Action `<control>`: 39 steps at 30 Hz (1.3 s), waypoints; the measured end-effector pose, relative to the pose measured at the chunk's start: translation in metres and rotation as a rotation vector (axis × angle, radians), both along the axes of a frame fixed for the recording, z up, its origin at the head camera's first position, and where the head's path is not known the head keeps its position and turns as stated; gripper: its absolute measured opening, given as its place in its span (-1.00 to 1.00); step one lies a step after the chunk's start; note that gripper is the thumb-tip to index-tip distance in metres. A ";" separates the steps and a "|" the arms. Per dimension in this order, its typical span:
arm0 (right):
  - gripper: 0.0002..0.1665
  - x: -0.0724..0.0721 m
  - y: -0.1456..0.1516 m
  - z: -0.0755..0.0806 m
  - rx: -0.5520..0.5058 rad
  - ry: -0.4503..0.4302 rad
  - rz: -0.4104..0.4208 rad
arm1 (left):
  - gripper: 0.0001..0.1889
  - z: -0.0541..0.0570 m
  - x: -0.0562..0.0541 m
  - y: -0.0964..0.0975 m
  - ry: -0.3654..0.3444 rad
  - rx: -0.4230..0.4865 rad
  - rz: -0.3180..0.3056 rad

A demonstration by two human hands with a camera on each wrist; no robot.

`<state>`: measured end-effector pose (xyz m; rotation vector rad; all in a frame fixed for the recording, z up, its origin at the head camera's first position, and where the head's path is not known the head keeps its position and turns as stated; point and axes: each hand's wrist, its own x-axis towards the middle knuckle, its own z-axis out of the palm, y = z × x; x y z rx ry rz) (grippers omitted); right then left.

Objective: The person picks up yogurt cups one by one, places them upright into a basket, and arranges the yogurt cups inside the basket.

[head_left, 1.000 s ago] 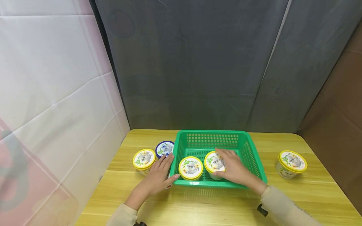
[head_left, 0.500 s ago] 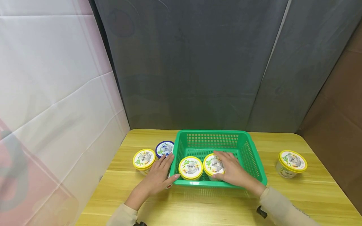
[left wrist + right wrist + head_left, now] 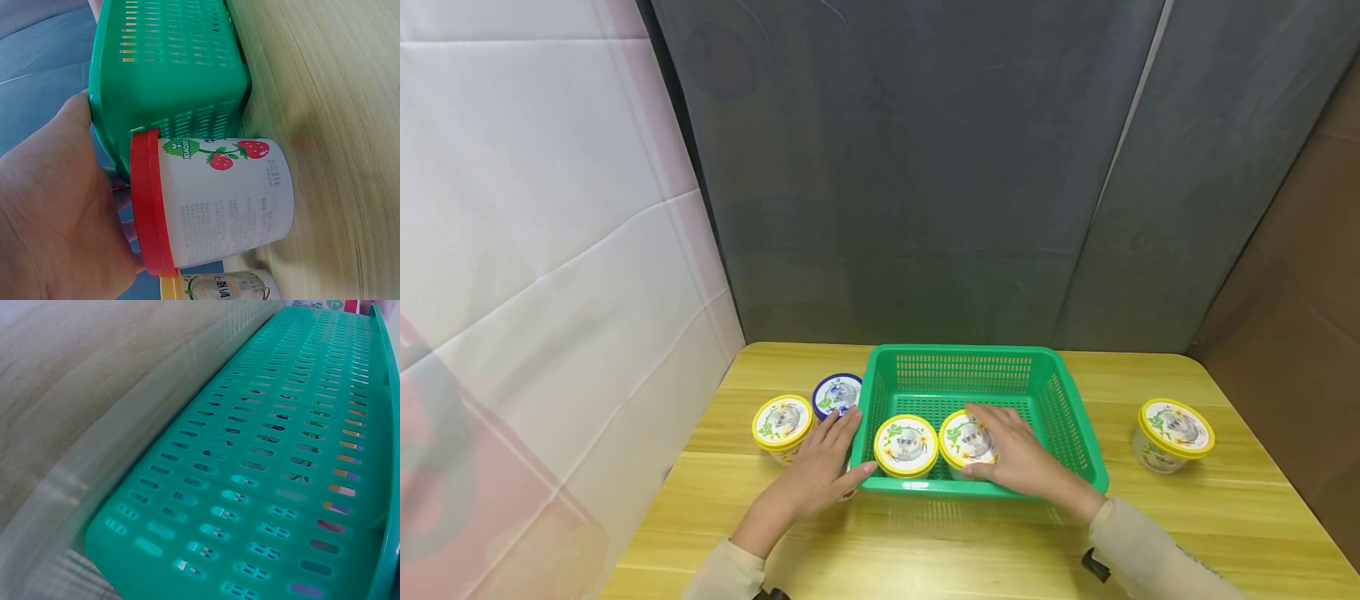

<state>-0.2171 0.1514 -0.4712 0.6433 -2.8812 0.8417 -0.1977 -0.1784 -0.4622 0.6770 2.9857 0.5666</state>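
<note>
In the head view my right hand [image 3: 1015,454] grips a yellow-lidded tub [image 3: 964,442] in the green basket [image 3: 966,351], fingers over the far side and thumb at the near side. A second yellow-lidded tub [image 3: 906,447] stands just left of it. My left hand [image 3: 820,471] lies with extended fingers along the basket's left side, thumb at its rim. Beneath that palm, in the left wrist view, a white tub with a red lid [image 3: 219,200] and strawberry print stands against the basket. The right wrist view has only the basket's slotted wall [image 3: 262,462] up close, hiding my right fingers.
Left of the basket stand a yellow-lidded tub [image 3: 782,423] and a blue-lidded tub [image 3: 837,392], the latter partly behind my left fingers. Another yellow-lidded tub [image 3: 1175,433] is at the table's right. A dark curtain [image 3: 895,183] hangs behind the wooden table [image 3: 925,550].
The gripped tub has shifted slightly left and toward me, closer to the tub beside it; my right hand moved with it. The left hand has stayed in place.
</note>
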 end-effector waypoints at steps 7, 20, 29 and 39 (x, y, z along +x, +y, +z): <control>0.12 0.001 0.000 0.001 -0.009 -0.022 -0.001 | -0.14 0.000 0.000 0.000 0.002 -0.005 0.000; 0.12 0.001 0.000 0.001 -0.006 -0.021 0.009 | -0.14 0.000 -0.001 0.000 -0.003 -0.009 -0.001; 0.07 0.002 0.002 0.002 -0.012 -0.013 0.023 | -0.14 0.000 -0.001 0.000 -0.013 -0.005 0.002; 0.05 0.002 0.001 0.004 0.000 -0.034 0.027 | -0.14 0.000 -0.001 0.000 -0.012 -0.004 0.002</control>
